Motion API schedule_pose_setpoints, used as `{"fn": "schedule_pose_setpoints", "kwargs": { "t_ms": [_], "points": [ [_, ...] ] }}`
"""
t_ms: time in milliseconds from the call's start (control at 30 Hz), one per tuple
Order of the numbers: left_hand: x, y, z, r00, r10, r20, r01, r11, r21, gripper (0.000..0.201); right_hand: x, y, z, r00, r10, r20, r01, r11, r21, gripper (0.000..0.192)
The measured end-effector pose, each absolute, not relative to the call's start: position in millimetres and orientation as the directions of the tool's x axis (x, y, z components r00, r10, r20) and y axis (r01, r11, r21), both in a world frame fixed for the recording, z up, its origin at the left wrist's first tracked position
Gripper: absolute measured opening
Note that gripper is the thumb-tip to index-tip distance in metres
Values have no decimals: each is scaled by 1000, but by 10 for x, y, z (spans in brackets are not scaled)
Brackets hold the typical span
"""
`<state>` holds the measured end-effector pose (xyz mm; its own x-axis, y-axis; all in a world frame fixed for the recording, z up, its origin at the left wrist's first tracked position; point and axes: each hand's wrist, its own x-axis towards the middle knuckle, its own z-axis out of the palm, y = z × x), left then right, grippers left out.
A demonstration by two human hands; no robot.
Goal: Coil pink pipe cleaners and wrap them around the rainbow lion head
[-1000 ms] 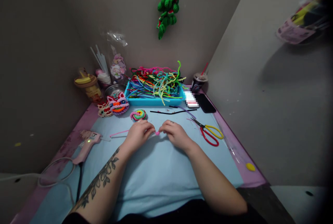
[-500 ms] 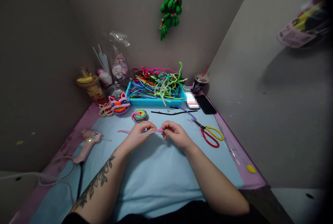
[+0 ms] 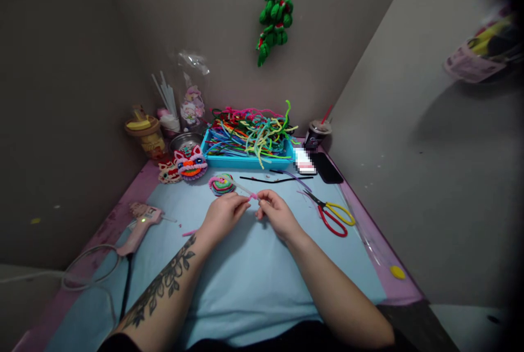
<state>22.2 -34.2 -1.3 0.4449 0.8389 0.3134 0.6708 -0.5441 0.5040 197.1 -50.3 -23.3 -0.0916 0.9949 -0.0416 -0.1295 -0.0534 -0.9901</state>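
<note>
Over the middle of the blue cloth my two hands nearly meet. My right hand (image 3: 277,212) pinches a thin whitish stick (image 3: 241,185) that slants up and to the left. A pink pipe cleaner (image 3: 254,197) wraps around the stick just beside the right fingertips. My left hand (image 3: 225,213), thumb and finger together, grips that pink pipe cleaner. A pink length (image 3: 190,233) sticks out left of my left wrist; whether it is the same piece I cannot tell. Just behind the hands lies a multicoloured coiled disc (image 3: 221,185), partly crossed by the stick.
A blue tray (image 3: 249,163) heaped with pipe cleaners stands at the back. Red-and-yellow scissors (image 3: 331,215) and a black phone (image 3: 327,168) lie on the right. On the left are a pink glue gun (image 3: 141,226) with its cord and a lion-head figure (image 3: 191,163).
The stick has swung from lying across my left hand to pointing up and left. My left fingers have shifted on the pink pipe cleaner. The whole view has moved slightly.
</note>
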Motion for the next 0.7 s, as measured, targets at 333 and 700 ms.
{"fn": "schedule_pose_setpoints", "kwargs": {
  "t_ms": [333, 700],
  "points": [
    [242, -360, 19, 465, 848, 253, 715, -529, 457, 22, 2037, -511, -286, 64, 978, 198, 361, 163, -918, 17],
    [232, -352, 53, 509, 810, 290, 773, -579, 259, 26, 2054, -562, -247, -157, 892, 423, 749, 387, -538, 36]
  ]
}}
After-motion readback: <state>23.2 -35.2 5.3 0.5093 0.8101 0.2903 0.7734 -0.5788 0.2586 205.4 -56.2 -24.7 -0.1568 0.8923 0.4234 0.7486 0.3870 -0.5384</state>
